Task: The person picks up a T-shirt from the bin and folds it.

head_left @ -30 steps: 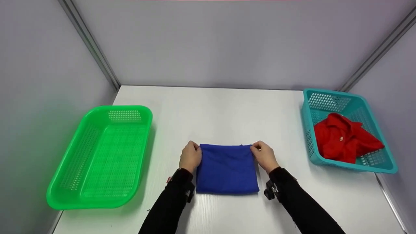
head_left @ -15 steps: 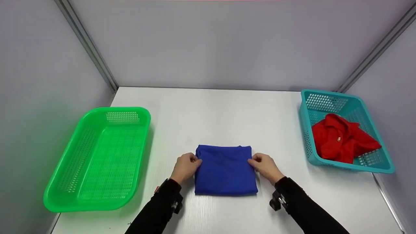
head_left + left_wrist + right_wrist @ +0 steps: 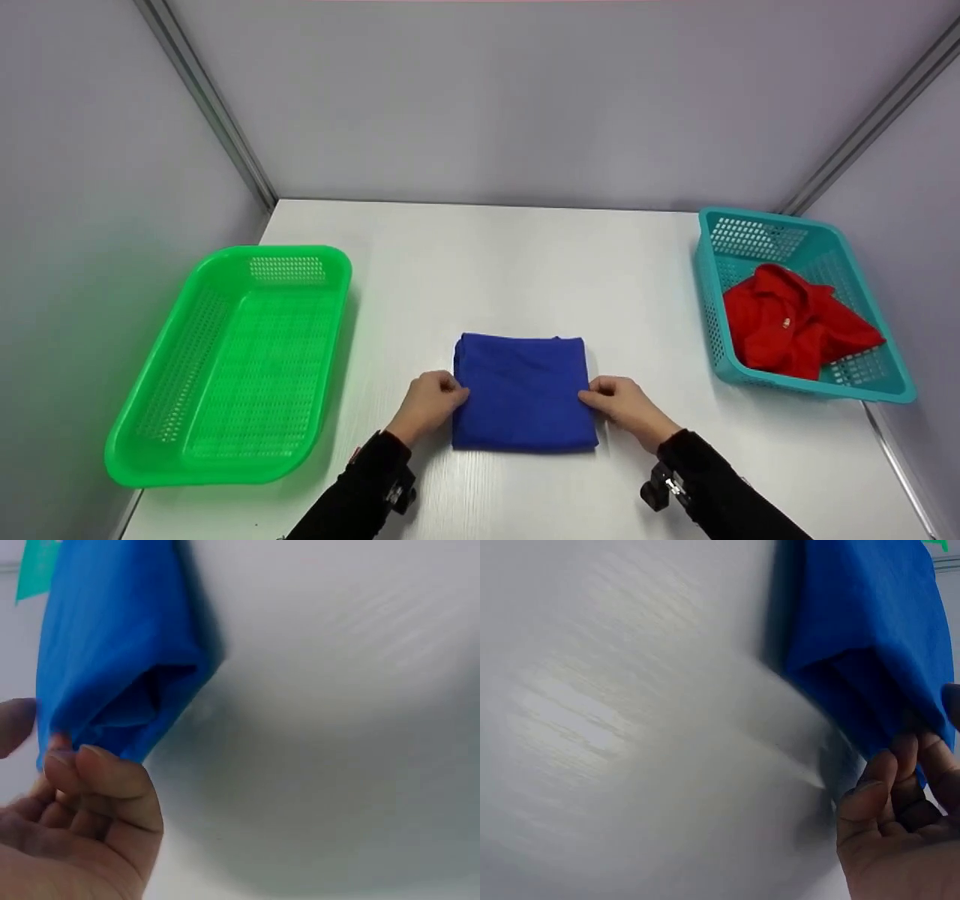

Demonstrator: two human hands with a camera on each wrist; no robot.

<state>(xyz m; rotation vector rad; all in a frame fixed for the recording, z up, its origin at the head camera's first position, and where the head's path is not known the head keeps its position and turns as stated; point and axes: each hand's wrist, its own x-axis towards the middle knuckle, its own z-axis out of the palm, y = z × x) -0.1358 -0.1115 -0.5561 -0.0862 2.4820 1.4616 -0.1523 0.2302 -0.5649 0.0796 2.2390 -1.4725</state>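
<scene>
A folded blue cloth (image 3: 521, 394) lies as a neat square on the white table in the head view. My left hand (image 3: 429, 405) pinches its left side, thumb on top and curled fingers at the edge. On the opposite side my right hand (image 3: 628, 409) pinches the right edge in the same way. In the left wrist view, the open fold of the blue cloth (image 3: 112, 637) shows layers just above the fingers (image 3: 97, 776). The right wrist view has the fingers (image 3: 870, 799) tucked at the loose layers of the blue cloth (image 3: 877, 615).
A bright green plastic basket (image 3: 341, 300) with nothing in it stands at the left. At the back right, a teal basket (image 3: 705, 300) holds a crumpled red garment (image 3: 795, 322). Grey panels (image 3: 487, 97) enclose the white table (image 3: 495, 262) at the back and sides.
Both hands have slid from the far corners of the blue cloth down along its sides toward me. The cloth stays in place, and the baskets have not moved.
</scene>
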